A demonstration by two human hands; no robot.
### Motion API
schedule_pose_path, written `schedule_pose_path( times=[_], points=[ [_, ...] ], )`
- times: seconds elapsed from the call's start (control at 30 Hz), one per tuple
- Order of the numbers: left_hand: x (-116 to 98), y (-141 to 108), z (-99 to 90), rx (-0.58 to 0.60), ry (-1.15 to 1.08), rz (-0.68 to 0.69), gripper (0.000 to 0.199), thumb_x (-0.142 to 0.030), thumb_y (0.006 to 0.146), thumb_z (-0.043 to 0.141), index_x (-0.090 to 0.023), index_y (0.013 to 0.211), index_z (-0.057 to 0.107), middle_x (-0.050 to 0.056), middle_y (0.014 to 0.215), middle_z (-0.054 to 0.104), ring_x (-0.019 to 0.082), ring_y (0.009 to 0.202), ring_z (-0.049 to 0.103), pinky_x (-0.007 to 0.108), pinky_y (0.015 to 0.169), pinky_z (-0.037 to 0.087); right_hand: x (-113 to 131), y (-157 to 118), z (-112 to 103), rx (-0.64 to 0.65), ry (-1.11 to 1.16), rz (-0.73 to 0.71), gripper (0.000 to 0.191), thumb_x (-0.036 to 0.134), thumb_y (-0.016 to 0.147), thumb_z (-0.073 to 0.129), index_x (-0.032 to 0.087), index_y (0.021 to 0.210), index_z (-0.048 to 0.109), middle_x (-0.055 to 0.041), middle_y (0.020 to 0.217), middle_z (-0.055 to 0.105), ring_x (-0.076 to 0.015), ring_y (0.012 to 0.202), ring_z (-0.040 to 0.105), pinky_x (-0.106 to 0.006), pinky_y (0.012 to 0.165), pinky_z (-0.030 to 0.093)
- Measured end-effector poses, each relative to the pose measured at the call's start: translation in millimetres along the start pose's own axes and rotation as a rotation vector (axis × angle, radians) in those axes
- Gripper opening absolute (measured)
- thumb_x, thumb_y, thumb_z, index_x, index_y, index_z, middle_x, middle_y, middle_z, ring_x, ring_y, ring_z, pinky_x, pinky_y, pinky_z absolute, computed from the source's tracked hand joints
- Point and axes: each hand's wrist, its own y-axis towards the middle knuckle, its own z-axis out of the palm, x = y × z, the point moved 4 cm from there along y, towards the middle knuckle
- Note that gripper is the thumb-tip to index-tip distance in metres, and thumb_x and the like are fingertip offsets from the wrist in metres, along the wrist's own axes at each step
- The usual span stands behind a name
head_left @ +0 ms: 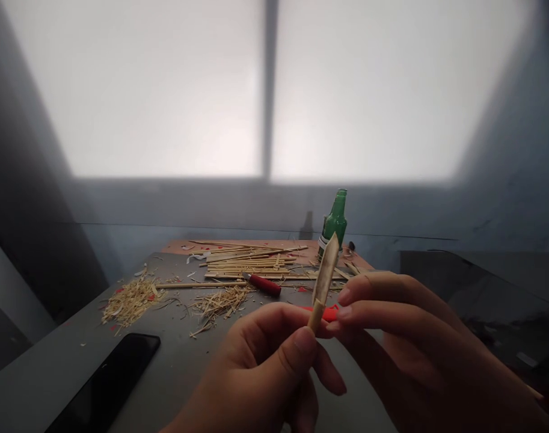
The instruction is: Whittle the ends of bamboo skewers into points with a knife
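Your left fingers [303,343] pinch the cane piece [326,272] low; it looks light, stiff, splittable. Your right fingers [368,313] touch the red strip [331,313], grip unclear.

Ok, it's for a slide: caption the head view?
Left hand gripping a pointed strip, right hand close, shavings and bottle beyond.

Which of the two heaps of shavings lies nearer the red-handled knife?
The smaller, right-hand heap, just left of the red-handled knife; the other heap lies farther left, with red scraps in it.
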Motion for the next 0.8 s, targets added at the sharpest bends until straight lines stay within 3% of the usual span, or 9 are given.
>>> schedule_pose_path(
  times=[0.13,0.5,0.63,0.8],
  points=[
    [-2,-3,1.9,-0.008,0.025,-0.018,0.039,-0.055,0.084,0.076,-0.02,0.097,0.064,-0.01,0.055,0.054,0.001,0.04,0.042,0.011,0.04,0.03,5,1,-1,0.008,-0.043,-0.018,0.014,0.013,0.088,0.07,0.027,0.092,0.071,0.0007,0.09,0.069,-0.0127,0.078,0.072,-0.02,0.074,0.059],
    [-2,-3,4.0,-0.028,0.034,-0.038,0.042,-0.055,0.081,0.079,-0.02,0.093,0.06,-0.005,0.071,0.066,0.002,0.043,0.047,0.014,0.044,0.035,6,8,0,0.028,0.045,0.015,0.018,0.009,0.086,0.069,0.026,0.09,0.069,0.0021,0.087,0.07,-0.0107,0.073,0.072,-0.016,0.07,0.06],
    [-2,-3,4.1,-0.011,0.031,-0.009,0.039,-0.053,0.082,0.078,-0.019,0.093,0.061,-0.006,0.071,0.065,0.001,0.044,0.05,0.013,0.044,0.034,4,10,2,0.1,0.112,0.068,0.014,0.012,0.087,0.068,0.026,0.086,0.069,0.0002,0.084,0.069,-0.0143,0.072,0.073,-0.02,0.063,0.063],
    [-2,-5,4.6,-0.011,0.067,0.008,0.039,-0.054,0.082,0.078,-0.02,0.091,0.062,-0.005,0.072,0.066,0.003,0.046,0.053,0.014,0.047,0.039,0,7,4,0.094,0.144,0.151,0.008,0.019,0.087,0.069,0.027,0.086,0.068,-0.0013,0.084,0.072,-0.0189,0.075,0.075,-0.026,0.067,0.065]
  ],
)
